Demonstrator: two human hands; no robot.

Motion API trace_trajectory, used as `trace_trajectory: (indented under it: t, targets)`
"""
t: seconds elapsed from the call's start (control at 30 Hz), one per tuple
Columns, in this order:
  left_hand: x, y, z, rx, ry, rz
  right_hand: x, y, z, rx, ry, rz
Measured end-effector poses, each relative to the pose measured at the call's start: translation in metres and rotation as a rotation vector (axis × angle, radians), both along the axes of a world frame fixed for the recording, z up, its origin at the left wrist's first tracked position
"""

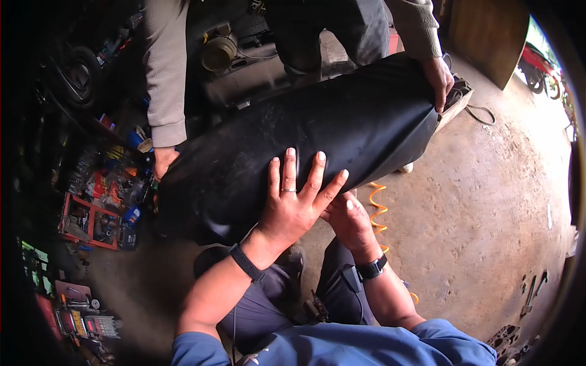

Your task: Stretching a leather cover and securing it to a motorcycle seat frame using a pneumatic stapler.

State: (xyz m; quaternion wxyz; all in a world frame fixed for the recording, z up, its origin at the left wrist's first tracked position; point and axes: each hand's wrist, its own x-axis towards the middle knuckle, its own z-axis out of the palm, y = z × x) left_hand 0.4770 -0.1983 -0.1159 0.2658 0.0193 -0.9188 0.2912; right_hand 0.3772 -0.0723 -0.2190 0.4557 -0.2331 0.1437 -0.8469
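Observation:
A long padded piece covered in black vinyl point(317, 110) lies slanting across the middle of the view. My left hand point(299, 195) rests on the vinyl with its fingers spread. Just right of it, my right hand point(353, 216) grips the lower edge of the covering, its fingertips partly hidden beneath. Another person's hand point(165, 158) is at the far-left end of the piece, and that person's other hand point(438, 82) holds the cover's right end.
Tool trays point(91, 219) and tools crowd the left side. An orange coiled hose point(379, 219) runs on the concrete floor point(488, 201). A metal machine part point(220, 52) sits beyond the vinyl. Wrenches point(530, 293) lie at the lower right; a red vehicle point(537, 61) is top right.

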Motion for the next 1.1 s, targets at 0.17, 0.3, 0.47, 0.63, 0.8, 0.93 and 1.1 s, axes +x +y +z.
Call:
trace_trajectory:
  t: [0.17, 0.3, 0.47, 0.63, 0.8, 0.93, 1.1]
  targets:
    - [0.007, 0.01, 0.007, 0.049, 0.025, 0.138, -0.016, 0.039, 0.056, 0.594, 0.789, 0.054]
    - [0.0, 0.011, 0.001, 0.079, 0.072, 0.105, -0.077, 0.051, 0.148, 0.234, 1.467, -0.436]
    - [0.002, 0.007, 0.002, 0.118, 0.105, 0.052, -0.161, -0.107, 0.171, 0.584, 2.105, -0.559]
    - [0.006, 0.009, 0.014, 0.208, 0.112, 0.005, -0.089, -0.164, 0.172, 0.655, 2.327, -0.491]
    - [0.007, -0.008, -0.033, 0.353, 0.073, -0.102, 0.016, -0.167, 0.202, 0.311, 2.297, -0.022]
    - [0.01, 0.006, -0.014, 0.157, -0.097, 0.213, 0.069, -0.092, 0.216, -0.087, 1.898, 0.675]
    - [0.005, 0.012, 0.0, 0.181, 0.111, 0.009, -0.049, -0.106, 0.257, 0.085, 2.096, -0.01]
